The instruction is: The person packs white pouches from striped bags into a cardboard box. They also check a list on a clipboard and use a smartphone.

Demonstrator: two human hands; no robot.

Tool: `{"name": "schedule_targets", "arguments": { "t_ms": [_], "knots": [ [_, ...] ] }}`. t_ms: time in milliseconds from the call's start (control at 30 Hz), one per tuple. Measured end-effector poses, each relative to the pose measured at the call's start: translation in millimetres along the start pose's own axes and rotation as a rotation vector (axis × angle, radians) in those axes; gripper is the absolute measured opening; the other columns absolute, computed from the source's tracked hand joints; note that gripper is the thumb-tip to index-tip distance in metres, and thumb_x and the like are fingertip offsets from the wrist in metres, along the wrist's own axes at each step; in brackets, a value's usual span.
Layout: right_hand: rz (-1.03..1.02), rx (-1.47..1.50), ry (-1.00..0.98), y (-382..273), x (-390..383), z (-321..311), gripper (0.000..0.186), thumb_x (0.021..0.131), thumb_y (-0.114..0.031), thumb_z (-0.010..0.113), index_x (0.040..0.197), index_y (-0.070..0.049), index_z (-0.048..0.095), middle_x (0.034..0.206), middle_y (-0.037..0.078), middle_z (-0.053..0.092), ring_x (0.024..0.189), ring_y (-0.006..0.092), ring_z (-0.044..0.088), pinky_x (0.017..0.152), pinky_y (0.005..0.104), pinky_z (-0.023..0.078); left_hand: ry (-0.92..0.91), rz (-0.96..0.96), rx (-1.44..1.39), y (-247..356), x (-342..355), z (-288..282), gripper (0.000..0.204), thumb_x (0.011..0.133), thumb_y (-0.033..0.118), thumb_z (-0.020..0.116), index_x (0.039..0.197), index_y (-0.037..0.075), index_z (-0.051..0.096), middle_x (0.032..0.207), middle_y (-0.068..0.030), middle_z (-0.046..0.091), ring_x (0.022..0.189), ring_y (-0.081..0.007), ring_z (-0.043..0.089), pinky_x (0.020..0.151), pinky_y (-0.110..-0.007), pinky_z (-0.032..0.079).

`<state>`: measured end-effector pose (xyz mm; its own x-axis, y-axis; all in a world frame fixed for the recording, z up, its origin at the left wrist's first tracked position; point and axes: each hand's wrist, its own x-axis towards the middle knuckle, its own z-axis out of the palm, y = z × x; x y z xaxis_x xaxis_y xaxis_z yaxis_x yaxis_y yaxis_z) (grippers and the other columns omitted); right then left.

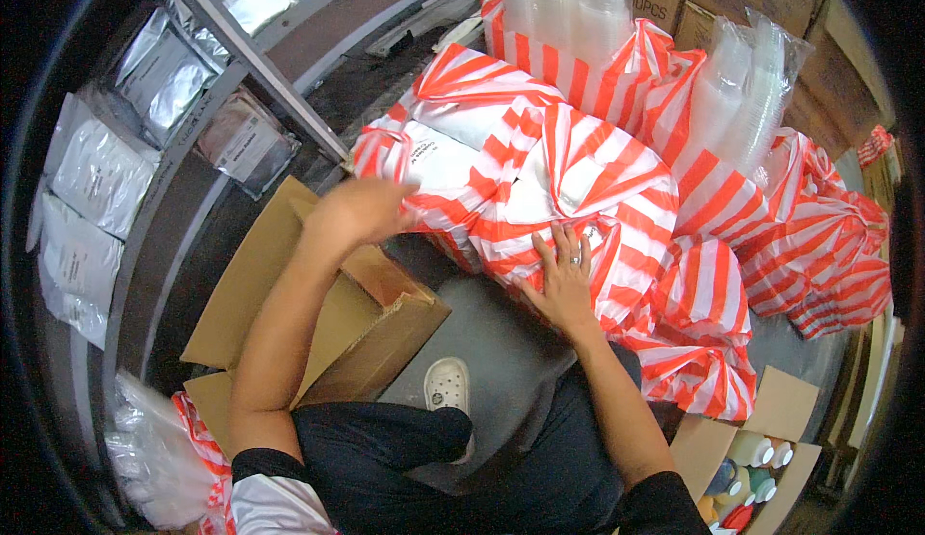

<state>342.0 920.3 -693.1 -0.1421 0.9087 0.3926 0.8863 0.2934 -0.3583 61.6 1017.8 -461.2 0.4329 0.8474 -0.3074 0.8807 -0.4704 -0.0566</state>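
Large red-and-white striped plastic bag (631, 212) in front of the person, a white printed packet (438, 157) showing at its left end. Long axis slants far left to near right — mouth direction unclear. Right hand (562, 280) flat on its near side, grip released, fingers pointing away. Left hand (358, 212) blurred by its left end — cannot tell its grip. Behind the bag: clear plastic cup stacks (602, 14) in striped bags (554, 65). Nearer, left: open brown cardboard box (403, 342). Nearer, right: open carton (788, 408) of capped bottles (752, 450).
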Motion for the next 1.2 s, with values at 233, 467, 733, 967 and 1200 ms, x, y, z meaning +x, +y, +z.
{"name": "schedule_targets", "arguments": {
  "t_ms": [233,467,733,967,1200],
  "knots": [
    [-0.002,0.005,0.007,5,0,-2,0.078,0.084,-0.049,0.073,0.147,-0.012,0.047,0.157,0.021,0.034,0.147,0.0401,0.029,0.122,0.0579,0.017,0.932,0.342,-0.354,33,109,-12,0.026,0.096,0.022,0.061,0.101,-0.003,0.067,0.092,-0.0229,0.065,0.09,-0.04,0.064,0.085,-0.049,0.051],
    [-0.039,0.059,0.0,2,-3,-6,0.079,0.081,-0.041,0.076,0.148,-0.013,0.046,0.157,0.02,0.034,0.147,0.0404,0.03,0.123,0.0563,0.02,0.475,-0.298,-0.241,-83,160,113,0.042,0.094,0.033,0.056,0.108,-0.007,0.062,0.106,-0.0324,0.066,0.104,-0.0476,0.063,0.091,-0.056,0.05],
    [-0.014,0.048,-0.005,2,-2,-9,0.08,0.081,-0.04,0.077,0.148,-0.012,0.045,0.157,0.021,0.033,0.148,0.0401,0.028,0.123,0.0553,0.018,0.505,-0.434,-0.229,-126,161,114,0.036,0.095,0.029,0.053,0.112,0.001,0.066,0.12,-0.0268,0.065,0.117,-0.0424,0.06,0.098,-0.056,0.045],
    [-0.015,0.053,-0.041,-3,3,-12,0.079,0.081,-0.041,0.077,0.148,-0.011,0.046,0.159,0.021,0.031,0.148,0.0401,0.026,0.123,0.0559,0.017,0.687,-0.346,0.209,-128,182,115,0.033,0.095,0.026,0.051,0.111,0.004,0.069,0.12,-0.021,0.068,0.113,-0.0407,0.064,0.095,-0.061,0.044],
    [-0.002,0.039,-0.072,9,-2,-11,0.081,0.082,-0.05,0.073,0.148,-0.011,0.046,0.159,0.022,0.03,0.15,0.04,0.024,0.124,0.0568,0.014,0.318,-0.515,-0.099,-102,213,102,0.064,0.096,0.055,0.048,0.117,-0.002,0.071,0.127,-0.0279,0.065,0.129,-0.0427,0.054,0.106,-0.063,0.031]
  ]
}}
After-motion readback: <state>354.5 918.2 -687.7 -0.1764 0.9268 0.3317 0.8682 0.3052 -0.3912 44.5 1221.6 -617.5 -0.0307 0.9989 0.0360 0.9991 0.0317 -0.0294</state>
